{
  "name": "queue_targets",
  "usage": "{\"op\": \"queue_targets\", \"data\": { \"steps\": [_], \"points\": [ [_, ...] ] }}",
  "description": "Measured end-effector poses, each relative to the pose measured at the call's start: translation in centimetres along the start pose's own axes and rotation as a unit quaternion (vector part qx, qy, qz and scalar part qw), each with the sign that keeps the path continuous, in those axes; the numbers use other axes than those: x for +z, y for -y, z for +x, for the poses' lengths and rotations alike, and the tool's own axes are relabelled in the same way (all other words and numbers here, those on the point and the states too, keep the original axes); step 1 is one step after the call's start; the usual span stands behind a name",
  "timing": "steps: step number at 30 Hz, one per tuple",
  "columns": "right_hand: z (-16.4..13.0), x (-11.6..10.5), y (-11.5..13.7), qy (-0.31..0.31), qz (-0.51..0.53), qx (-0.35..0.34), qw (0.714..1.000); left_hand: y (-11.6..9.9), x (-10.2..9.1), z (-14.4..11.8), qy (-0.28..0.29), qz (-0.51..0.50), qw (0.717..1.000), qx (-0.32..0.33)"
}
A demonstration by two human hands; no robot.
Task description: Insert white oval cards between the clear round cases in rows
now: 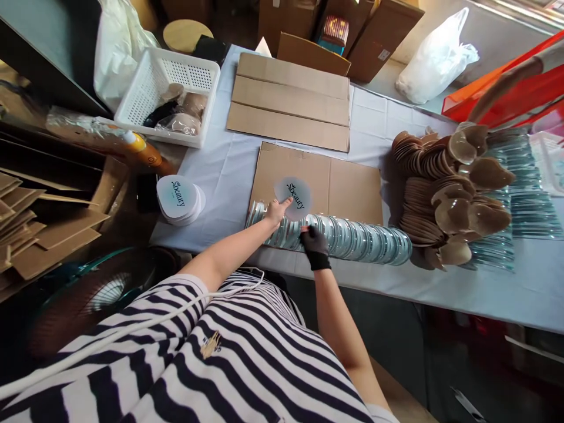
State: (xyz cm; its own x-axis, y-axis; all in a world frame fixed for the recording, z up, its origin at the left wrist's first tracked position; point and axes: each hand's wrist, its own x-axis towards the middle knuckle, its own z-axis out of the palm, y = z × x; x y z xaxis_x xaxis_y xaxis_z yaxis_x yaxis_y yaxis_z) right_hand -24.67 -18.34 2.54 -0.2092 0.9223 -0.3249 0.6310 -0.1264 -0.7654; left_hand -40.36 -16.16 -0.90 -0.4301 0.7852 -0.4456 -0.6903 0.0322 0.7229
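A packing workshop: flattened cardboard boxes (288,100), stacked printed labels (180,200) and heaped brown puffs (449,200).

Cloth-covered table (388,126) under cardboard sheets (288,100)
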Motion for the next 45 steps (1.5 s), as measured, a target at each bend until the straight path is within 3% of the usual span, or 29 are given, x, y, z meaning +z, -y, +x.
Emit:
{"op": "queue_targets", "data": {
  "steps": [2, 4, 8, 11, 14, 17, 19, 21, 24, 29, 36, 43, 45],
  "points": [
    [1.4, -1.6, 1.1, -0.095, -0.044, -0.065, 0.992, -0.1, 0.3, -0.7, 0.006, 0.0, 1.0, 0.01],
    [1.7, -2.1, 2.2, -0.145, -0.124, -0.14, 0.972, -0.2, 0.6, -1.7, 0.005, -0.009, 1.0, 0.022],
    [0.2, 0.2, 3.5, -0.148, -0.218, -0.258, 0.93, -0.1, 0.3, -3.6, -0.006, -0.019, 1.0, -0.001],
    [-0.3, 1.7, 3.7, -0.14, -0.185, -0.207, 0.95, 0.0, -0.2, -4.3, 0.014, -0.014, 0.999, -0.03],
    [-1.3, 1.1, 3.0, -0.2, -0.127, -0.107, 0.966, -0.9, -0.6, -3.8, 0.028, -0.037, 0.998, -0.034],
    [-5.4, 0.0, 1.2, -0.246, -0.137, -0.055, 0.958, -3.0, -1.2, -2.1, 0.005, -0.079, 0.997, -0.012],
    [-9.0, 0.2, -0.1, -0.185, -0.201, -0.02, 0.962, -4.5, -1.7, -0.8, -0.027, -0.09, 0.996, 0.006],
    [-11.7, 1.3, -0.8, -0.068, -0.27, 0.005, 0.961, -5.5, -2.3, 0.3, -0.052, -0.087, 0.995, 0.004],
    [-11.9, 4.3, -0.2, 0.054, -0.32, 0.004, 0.946, -5.9, -2.9, 1.0, -0.089, -0.085, 0.992, -0.023],
    [-6.8, 8.1, 2.4, 0.064, -0.344, -0.034, 0.936, -5.6, -3.6, 0.8, -0.092, -0.116, 0.989, -0.029],
    [-5.9, 7.8, 1.6, 0.04, -0.335, -0.014, 0.941, -5.9, -4.8, 1.7, -0.068, -0.146, 0.985, -0.068],
    [-3.6, 8.8, 2.0, 0.107, -0.392, -0.064, 0.912, -5.8, -5.3, 1.7, -0.061, -0.149, 0.984, -0.074],
    [-3.2, 8.7, 2.2, 0.129, -0.321, -0.046, 0.937, -5.9, -5.3, 1.6, -0.059, -0.151, 0.984, -0.071]
  ]
}}
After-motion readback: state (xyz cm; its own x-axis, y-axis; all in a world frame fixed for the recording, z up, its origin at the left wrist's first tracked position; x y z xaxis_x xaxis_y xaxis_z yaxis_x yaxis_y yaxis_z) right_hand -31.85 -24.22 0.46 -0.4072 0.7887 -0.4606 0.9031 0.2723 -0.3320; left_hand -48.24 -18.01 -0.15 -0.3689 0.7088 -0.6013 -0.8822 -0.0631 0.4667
